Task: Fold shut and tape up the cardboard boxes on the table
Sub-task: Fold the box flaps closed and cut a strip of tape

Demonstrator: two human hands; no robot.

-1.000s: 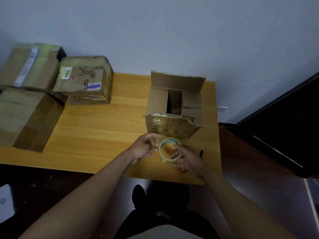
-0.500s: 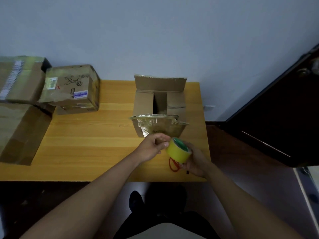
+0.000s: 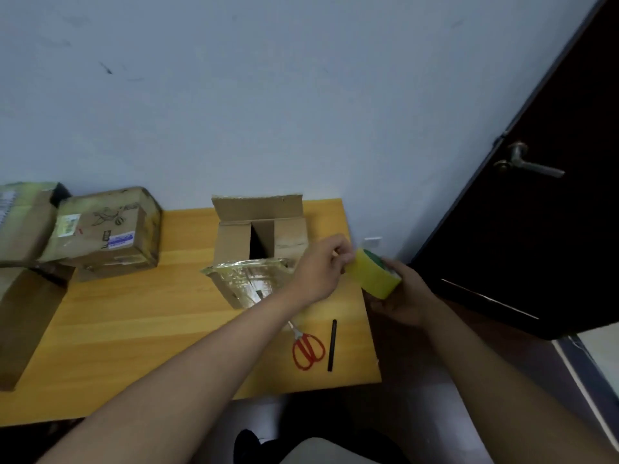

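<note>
**Kid:** What do we see from the camera on the head?

**Friend:** The right hand (image 3: 400, 291) holds a yellow roll of tape (image 3: 373, 273) out past the right edge of the table (image 3: 134, 329). Its fingers curl around the far side of the roll. The left hand (image 3: 321, 267) reaches over and pinches at the near edge of the roll with bent fingers. I think it is picking at the loose end. I cannot see any strip pulled out yet.

**Kid:** Where is the box?

**Friend:** The open box (image 3: 261, 242) stands on the table, just left of the hands. Its back flap sticks up, and a shiny front flap (image 3: 249, 279) covered in old tape hangs down. It is not folded shut yet.

**Kid:** What could go wrong?

**Friend:** The tape end may be hard to find, so the fingers could slip. If the strip comes off crooked, it could stick to itself. The roll is over the floor, not over the table, so if it drops it rolls away.

**Kid:** Anything else?

**Friend:** No hand is holding the flaps down. If tape goes on first, the flaps could pop back up. The left arm also crosses right over the shiny flap and could bump the box.

**Kid:** What cuts the tape?

**Friend:** Red scissors (image 3: 308, 349) lie near the front edge, beside a black pen (image 3: 332, 344). Both hands are busy, so one must let go first. More boxes (image 3: 104, 229) sit at the left.
</note>
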